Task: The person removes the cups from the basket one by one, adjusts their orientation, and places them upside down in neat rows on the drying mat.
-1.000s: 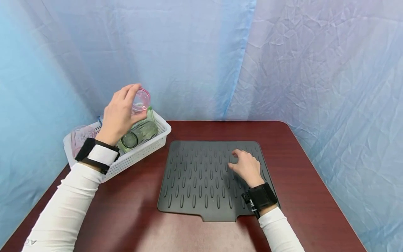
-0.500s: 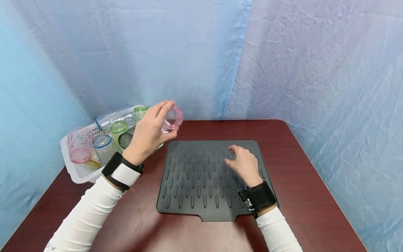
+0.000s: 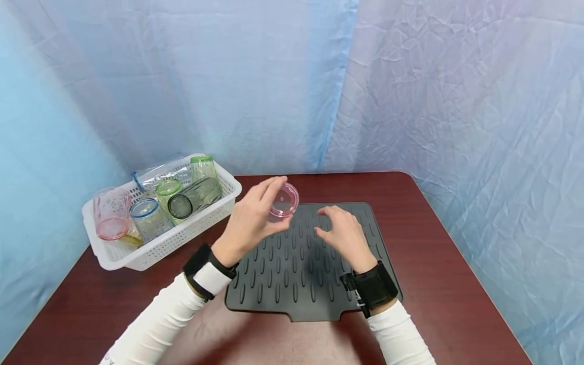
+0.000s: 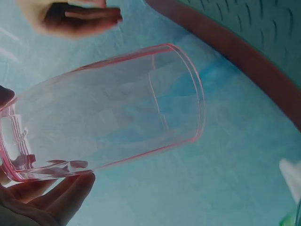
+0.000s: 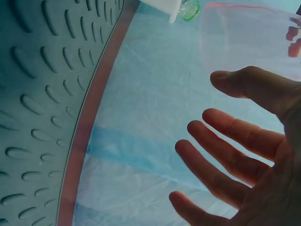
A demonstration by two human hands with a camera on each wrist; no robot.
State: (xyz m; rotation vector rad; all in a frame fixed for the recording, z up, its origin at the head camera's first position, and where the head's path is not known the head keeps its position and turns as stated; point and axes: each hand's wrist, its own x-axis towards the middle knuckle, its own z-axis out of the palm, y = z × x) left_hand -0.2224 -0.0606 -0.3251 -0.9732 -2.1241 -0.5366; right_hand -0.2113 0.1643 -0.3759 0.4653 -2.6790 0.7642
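Note:
My left hand (image 3: 251, 218) grips a clear pink-tinted drinking glass (image 4: 117, 108) near its thick base, thumb on one side and fingers on the other. In the head view the pink base (image 3: 285, 200) faces the camera, and the rest of the glass is mostly hidden behind it. Over the right part of a dark grey ribbed drying mat (image 3: 278, 284) hovers my right hand (image 3: 344, 234), fingers spread and relaxed around nothing. The right wrist view shows the pink glass (image 5: 249, 40) just beyond my right thumb (image 5: 249, 80), with a gap between them.
At the left stands a white perforated basket (image 3: 178, 235) of several glasses: a pink one (image 3: 111, 213), a blue-rimmed one (image 3: 150, 220), a smoky dark one (image 3: 196, 195) and green ones (image 3: 202, 168). Blue curtains (image 3: 228, 76) hang behind the reddish-brown table (image 3: 433, 284).
My left hand has carried the pink glass rightward and down from above the basket to over the mat. My right hand has shifted slightly left, its fingers still relaxed.

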